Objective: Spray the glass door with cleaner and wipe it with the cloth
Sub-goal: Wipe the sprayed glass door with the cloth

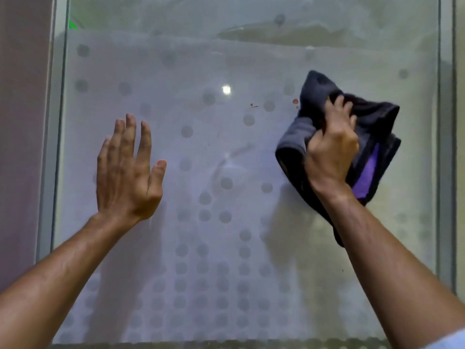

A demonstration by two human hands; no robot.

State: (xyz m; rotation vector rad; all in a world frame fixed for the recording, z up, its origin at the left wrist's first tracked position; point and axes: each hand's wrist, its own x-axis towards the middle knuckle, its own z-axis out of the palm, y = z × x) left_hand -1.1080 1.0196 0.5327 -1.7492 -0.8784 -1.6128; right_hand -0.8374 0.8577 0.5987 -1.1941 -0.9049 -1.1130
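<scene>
The glass door point(226, 152) fills the view, frosted with rows of grey dots that grow denser toward the bottom. My right hand point(332, 149) grips a bunched dark grey cloth point(317, 96) with a purple tag, held against the glass at the right. My left hand point(127, 170) is raised at the left with fingers straight and spread; I cannot tell whether it touches the pane. A few small reddish-brown spots point(295, 101) mark the glass just left of the cloth. No spray bottle is in view.
A metal frame strip point(50, 147) edges the door at the left, with a pale mauve wall point(20, 122) beyond it. Another frame strip point(446, 147) runs down the right. A bright light reflection point(226, 89) shows near the middle.
</scene>
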